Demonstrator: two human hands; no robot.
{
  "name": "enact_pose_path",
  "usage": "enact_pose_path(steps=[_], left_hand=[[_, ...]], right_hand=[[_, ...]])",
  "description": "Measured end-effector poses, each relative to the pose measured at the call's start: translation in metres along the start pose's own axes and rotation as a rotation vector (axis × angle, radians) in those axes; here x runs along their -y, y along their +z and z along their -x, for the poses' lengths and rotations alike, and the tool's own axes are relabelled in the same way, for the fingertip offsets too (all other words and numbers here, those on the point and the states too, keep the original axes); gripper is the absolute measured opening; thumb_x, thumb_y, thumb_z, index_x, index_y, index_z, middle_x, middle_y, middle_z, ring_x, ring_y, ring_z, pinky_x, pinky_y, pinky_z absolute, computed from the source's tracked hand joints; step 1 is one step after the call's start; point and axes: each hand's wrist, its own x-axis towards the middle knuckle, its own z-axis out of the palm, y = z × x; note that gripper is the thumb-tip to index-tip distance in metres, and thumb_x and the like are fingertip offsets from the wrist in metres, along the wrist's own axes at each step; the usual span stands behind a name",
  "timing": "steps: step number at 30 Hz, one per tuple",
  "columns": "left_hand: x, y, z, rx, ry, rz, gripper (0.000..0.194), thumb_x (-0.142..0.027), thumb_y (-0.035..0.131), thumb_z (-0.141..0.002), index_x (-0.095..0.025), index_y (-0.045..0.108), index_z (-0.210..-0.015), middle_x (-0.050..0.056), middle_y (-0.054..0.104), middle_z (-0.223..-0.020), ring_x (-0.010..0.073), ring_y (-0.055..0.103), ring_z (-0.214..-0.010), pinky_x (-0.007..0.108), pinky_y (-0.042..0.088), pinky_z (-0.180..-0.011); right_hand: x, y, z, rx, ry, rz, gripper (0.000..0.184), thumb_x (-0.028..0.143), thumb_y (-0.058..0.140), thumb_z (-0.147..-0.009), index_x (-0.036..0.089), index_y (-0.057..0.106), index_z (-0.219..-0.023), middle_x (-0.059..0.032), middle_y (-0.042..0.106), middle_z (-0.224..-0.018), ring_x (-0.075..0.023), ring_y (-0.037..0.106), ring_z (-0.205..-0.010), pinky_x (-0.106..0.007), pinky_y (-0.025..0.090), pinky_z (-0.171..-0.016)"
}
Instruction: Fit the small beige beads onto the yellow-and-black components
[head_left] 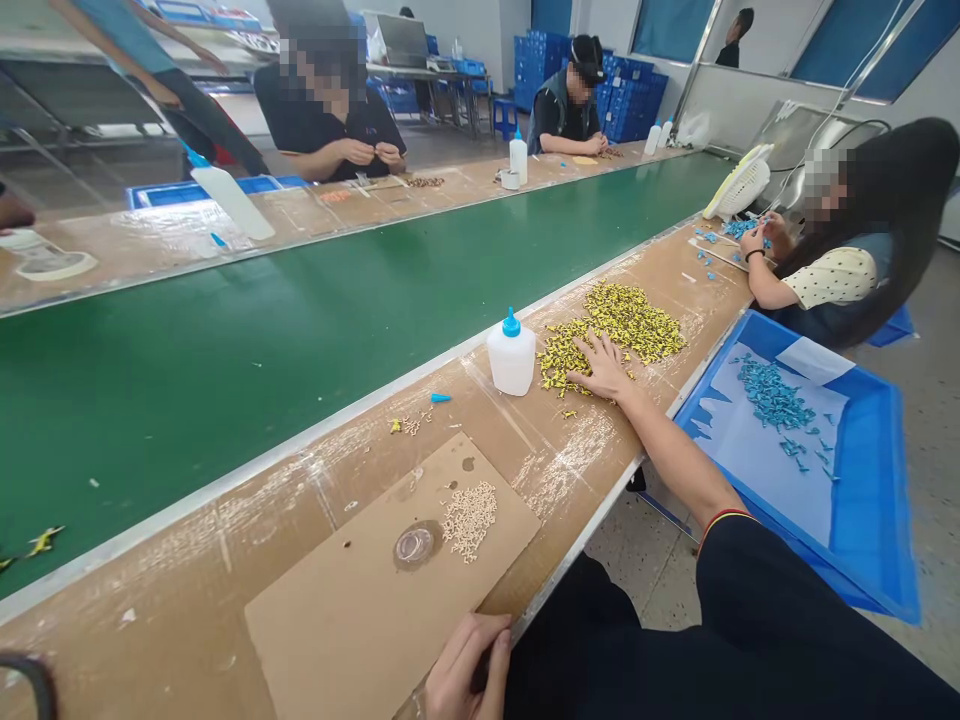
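Room: factory workshop, long line of work desks along a green conveyor belt (300, 300), blue crates stacked at far end.

Yellow parts: small yellow-and-black moulded pcs (622, 320), loose heap on desk (600, 450), spread in 2 lobes, few strays at edge.

R hand: R hand (604, 367) flat, palm down on near edge of heap, touching pcs; fingers (592, 350) spread, released, nothing gripped. Dark sleeve w/ red-and-black cuff band (724, 520) at wrist.

L hand: L hand (469, 665) low at desk's near edge, just beside cardboard sheet; fingers (457, 650) loosely curled, can't tell if anything held.

Nr heap: white glue bottle (511, 358) w/ blue cap, upright, just left of yellow pcs. Small blue cone (441, 398) lying on desk btwn bottle and cardboard.

Cardboard sheet: brown sheet (352, 620) flat on desk, w/ beige pcs (469, 520) in small pile, round glue blob (415, 546) beside them.

Beside desk: blue tray (870, 500) lined w/ pale sheet, blue pcs (772, 398) heaped inside.

Further along: co-worker (825, 290) on same side, both hands on blue pcs, white desk fan (742, 185) nearby.

Across belt: 2 co-workers at opposite desk, hands working small pcs, glue bottles nr them.
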Motion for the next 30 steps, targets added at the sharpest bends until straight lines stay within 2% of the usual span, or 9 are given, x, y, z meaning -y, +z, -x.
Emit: enact_pose_path(steps=[2,5,9,14,18,22,30], left_hand=[[0.003,-0.003,-0.001,0.029,0.036,-0.02,0.013,-0.013,0.062,-0.094,-0.021,0.071,-0.098,0.002,0.072,-0.084,0.0147,0.07,-0.074,0.021,0.056,-0.07],[0.003,-0.004,-0.001,0.034,0.033,-0.049,0.012,-0.015,0.061,-0.095,-0.021,0.071,-0.096,0.004,0.073,-0.083,0.0156,0.071,-0.073,0.022,0.057,-0.069],[-0.001,-0.002,-0.001,0.023,-0.017,-0.058,0.011,-0.017,0.061,-0.095,-0.021,0.071,-0.095,0.003,0.072,-0.082,0.0156,0.071,-0.072,0.022,0.058,-0.068],[-0.002,-0.001,-0.001,0.028,-0.031,-0.057,0.011,-0.017,0.062,-0.096,-0.021,0.071,-0.095,0.002,0.073,-0.083,0.0153,0.072,-0.074,0.022,0.058,-0.071],[-0.003,-0.001,-0.002,0.026,-0.034,-0.057,0.011,-0.015,0.062,-0.096,-0.022,0.07,-0.096,0.001,0.073,-0.083,0.0137,0.071,-0.074,0.021,0.057,-0.07],[-0.006,-0.001,-0.005,0.012,-0.013,-0.051,0.011,-0.015,0.061,-0.096,-0.021,0.07,-0.095,0.001,0.072,-0.082,0.0126,0.071,-0.072,0.019,0.056,-0.069],[-0.01,0.001,-0.009,-0.018,0.012,-0.06,0.012,-0.016,0.06,-0.097,-0.021,0.07,-0.093,0.001,0.072,-0.08,0.0129,0.071,-0.072,0.019,0.056,-0.067]], right_hand=[[0.002,0.001,-0.001,0.029,-0.009,0.042,0.095,0.082,0.045,-0.088,0.028,0.029,-0.164,-0.0096,0.015,-0.176,-0.0455,0.005,-0.161,-0.066,0.015,-0.126],[0.005,0.004,-0.003,0.02,0.012,0.082,0.087,0.08,0.045,-0.09,0.03,0.038,-0.161,-0.0083,0.027,-0.173,-0.0444,0.015,-0.159,-0.063,0.018,-0.126],[0.004,0.007,-0.005,-0.052,0.008,0.096,0.075,0.075,0.042,-0.094,0.031,0.051,-0.153,-0.0088,0.044,-0.163,-0.0417,0.033,-0.147,-0.062,0.027,-0.121],[0.003,0.009,-0.005,-0.161,0.024,0.07,0.062,0.067,0.049,-0.094,0.028,0.066,-0.139,-0.0106,0.058,-0.146,-0.0394,0.041,-0.131,-0.055,0.036,-0.113],[0.005,0.008,-0.004,-0.187,0.042,0.05,0.052,0.054,0.053,-0.096,0.022,0.071,-0.132,-0.0141,0.062,-0.136,-0.036,0.048,-0.122,-0.048,0.04,-0.109],[0.007,0.008,-0.003,-0.22,0.082,0.01,0.045,0.044,0.053,-0.095,0.02,0.075,-0.125,-0.0154,0.065,-0.129,-0.0354,0.054,-0.116,-0.047,0.043,-0.105],[-0.002,0.009,-0.01,-0.364,0.191,-0.25,0.041,0.042,0.058,-0.087,0.019,0.078,-0.114,-0.0142,0.072,-0.12,-0.0335,0.065,-0.109,-0.045,0.049,-0.1]])
